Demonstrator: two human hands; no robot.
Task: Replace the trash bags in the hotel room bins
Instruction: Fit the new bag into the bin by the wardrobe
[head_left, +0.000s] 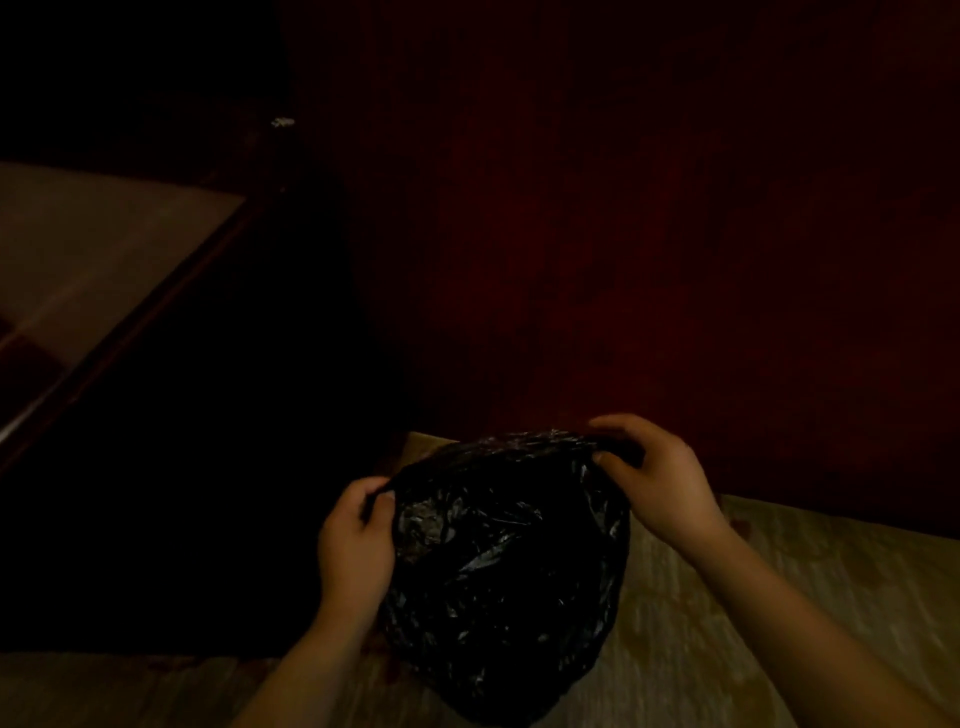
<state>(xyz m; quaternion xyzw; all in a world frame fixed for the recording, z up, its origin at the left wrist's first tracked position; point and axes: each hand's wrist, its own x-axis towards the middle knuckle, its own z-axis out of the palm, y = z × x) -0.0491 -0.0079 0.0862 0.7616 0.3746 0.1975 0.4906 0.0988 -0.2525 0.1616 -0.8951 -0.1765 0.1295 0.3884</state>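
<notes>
A crinkled black trash bag (504, 566) hangs low in the middle of the head view, its body bulging and its top edge stretched between my hands. My left hand (356, 540) pinches the bag's left rim. My right hand (652, 467) grips the right rim a little higher and farther away. The room is very dim. No bin shows; whatever is under or inside the bag is hidden.
A dark red-brown wooden panel (649, 234) rises right behind the bag. Pale patterned flooring (810, 597) lies beneath and to the right. At the left, a light surface with a dark wooden frame (93, 270) slants away, with deep shadow between.
</notes>
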